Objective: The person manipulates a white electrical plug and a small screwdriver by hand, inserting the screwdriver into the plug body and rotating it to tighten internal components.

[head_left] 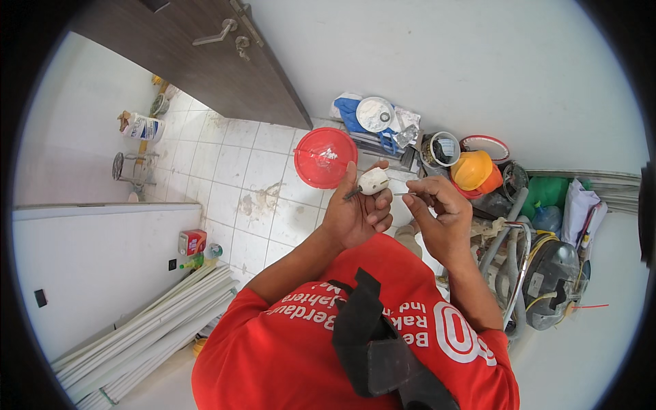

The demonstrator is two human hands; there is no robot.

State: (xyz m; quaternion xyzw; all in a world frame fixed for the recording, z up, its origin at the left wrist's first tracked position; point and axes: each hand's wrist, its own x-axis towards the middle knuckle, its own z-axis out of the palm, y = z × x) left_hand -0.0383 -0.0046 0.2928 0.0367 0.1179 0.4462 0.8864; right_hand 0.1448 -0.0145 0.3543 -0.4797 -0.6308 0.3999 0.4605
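Observation:
In front of my chest, my left hand [353, 215] holds a small white rounded electrical connector [373, 180], with slots in its side and a short dark cable-like end [352, 194] by the thumb. The palm is turned up and the fingers curl under it. Just to the right, my right hand [443, 212] pinches a thin metal pin-like piece [403, 194] between thumb and forefinger. Its tip points toward the connector, and a small gap lies between them. Whether the thin piece is a screw or a small tool I cannot tell.
A red round lid or bucket [326, 158] stands on the tiled floor [254, 205] ahead. Along the right wall are a yellow hard hat [471, 169], hoses and a black vacuum-like machine [551, 283]. Long white pipes [147, 342] lie at left. A dark door [198, 61] stands ajar.

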